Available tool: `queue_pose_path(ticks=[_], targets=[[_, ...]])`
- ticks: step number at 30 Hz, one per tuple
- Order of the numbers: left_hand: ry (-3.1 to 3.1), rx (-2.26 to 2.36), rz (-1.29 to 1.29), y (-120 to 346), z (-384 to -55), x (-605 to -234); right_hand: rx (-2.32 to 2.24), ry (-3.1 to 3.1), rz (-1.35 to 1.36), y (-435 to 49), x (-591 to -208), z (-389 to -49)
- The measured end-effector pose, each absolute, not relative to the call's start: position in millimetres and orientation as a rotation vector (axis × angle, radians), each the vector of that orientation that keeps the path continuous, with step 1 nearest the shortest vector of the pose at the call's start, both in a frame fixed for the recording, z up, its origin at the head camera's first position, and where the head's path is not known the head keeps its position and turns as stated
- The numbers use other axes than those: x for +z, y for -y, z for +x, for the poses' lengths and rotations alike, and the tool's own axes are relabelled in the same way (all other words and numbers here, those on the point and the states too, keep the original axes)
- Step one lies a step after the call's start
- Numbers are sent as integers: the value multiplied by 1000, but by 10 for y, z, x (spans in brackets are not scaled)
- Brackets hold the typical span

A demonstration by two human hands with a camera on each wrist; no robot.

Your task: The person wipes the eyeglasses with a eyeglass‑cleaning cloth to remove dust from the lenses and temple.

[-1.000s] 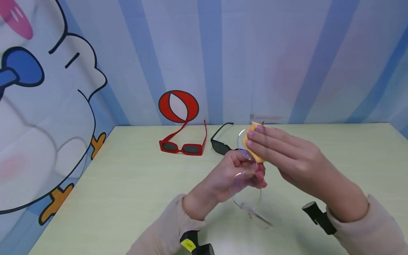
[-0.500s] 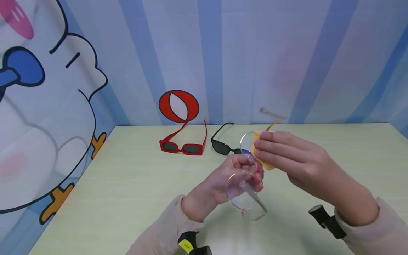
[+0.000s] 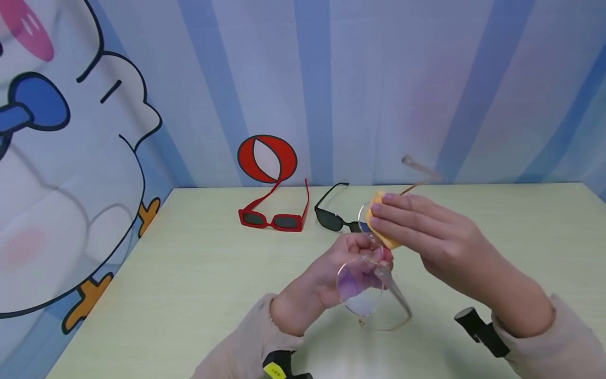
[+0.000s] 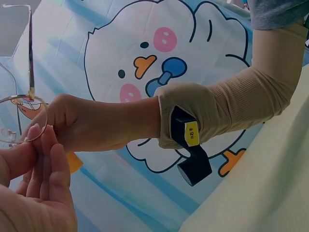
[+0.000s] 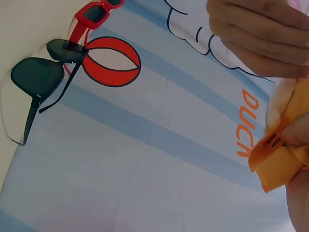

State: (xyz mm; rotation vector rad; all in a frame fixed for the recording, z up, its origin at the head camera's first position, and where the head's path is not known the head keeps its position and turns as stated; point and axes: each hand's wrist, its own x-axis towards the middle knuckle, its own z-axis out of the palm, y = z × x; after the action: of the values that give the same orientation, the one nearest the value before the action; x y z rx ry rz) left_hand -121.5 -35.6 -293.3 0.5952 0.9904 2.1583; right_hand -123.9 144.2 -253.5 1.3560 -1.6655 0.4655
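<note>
My left hand [image 3: 333, 271] pinches a pair of thin-rimmed round eyeglasses [image 3: 362, 301] near the bridge and holds them up over the table. One lens hangs lower, toward me; its temple sticks out to the right. Around the upper lens, my right hand [image 3: 440, 237] grips a folded orange cleaning cloth [image 5: 276, 166], which covers much of that lens. Its fingers lie over the cloth's front, and in the right wrist view its thumb [image 5: 298, 130] presses on the other face. The left wrist view has a lens rim [image 4: 47, 113] beside the left fingertips.
Red-framed sunglasses [image 3: 271, 220] stand at the back of the pale table [image 3: 213, 273]. Black sunglasses [image 3: 330, 219] lie to their right, partly behind the eyeglasses and left hand. A striped cartoon backdrop [image 3: 360, 95] rises behind the table's far edge.
The right hand has shifted slightly right and down, then back left, with the cloth staying on the upper lens. The eyeglasses have tilted, and the far temple now shows above the right hand.
</note>
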Motion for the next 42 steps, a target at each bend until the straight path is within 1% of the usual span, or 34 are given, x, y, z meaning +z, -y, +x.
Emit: queue_pose_path(ticks=[8, 18, 35, 42], targets=[[-983, 2152, 599, 388, -1232, -2906, 525, 1645, 1382, -1510, -2540, -1235], [-1010, 2150, 514, 321, -1208, -2876, 430, 1646, 1338, -1461, -2582, -1256], [-1026, 2168, 556, 321, -1213, -2939, 386, 1650, 1221, -1382, -2583, -1227], [-1029, 2171, 551, 327, -1216, -2951, 374, 1650, 1234, -1359, -2572, -1218]])
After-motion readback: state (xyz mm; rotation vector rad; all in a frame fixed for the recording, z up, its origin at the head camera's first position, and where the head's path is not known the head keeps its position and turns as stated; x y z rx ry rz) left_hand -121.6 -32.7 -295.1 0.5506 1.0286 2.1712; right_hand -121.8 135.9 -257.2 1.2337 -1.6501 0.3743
